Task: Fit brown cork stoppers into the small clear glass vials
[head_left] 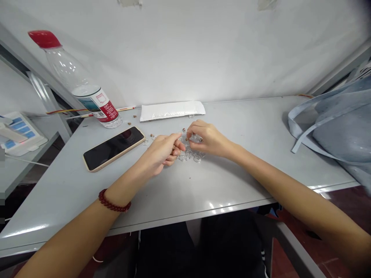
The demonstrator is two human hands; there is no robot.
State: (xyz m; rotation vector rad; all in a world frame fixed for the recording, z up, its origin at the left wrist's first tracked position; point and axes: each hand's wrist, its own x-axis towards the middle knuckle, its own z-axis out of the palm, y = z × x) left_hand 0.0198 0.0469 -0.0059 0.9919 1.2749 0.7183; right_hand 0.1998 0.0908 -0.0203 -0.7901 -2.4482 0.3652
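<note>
Above the desk my left hand (162, 153) is curled, with small brown pieces that look like tiny corks held in its fingers. Its thumb and forefinger point toward my right hand (207, 139), whose thumb and fingers close round a small clear piece (197, 138) with brown at its ends. The fingers hide part of that piece. Beneath and between the hands lies a loose pile of small clear glass-like pieces (197, 158), some rounded. Another tiny brown piece (183, 130) sits just beyond the fingertips.
A black-screened phone (114, 148) lies left of the hands. Behind it stands a red-capped water bottle (84, 87). A white packet (172, 111) rests against the wall. More brown bits (129, 123) are scattered near the phone. At right sits a pale blue bag (342, 123) with straps.
</note>
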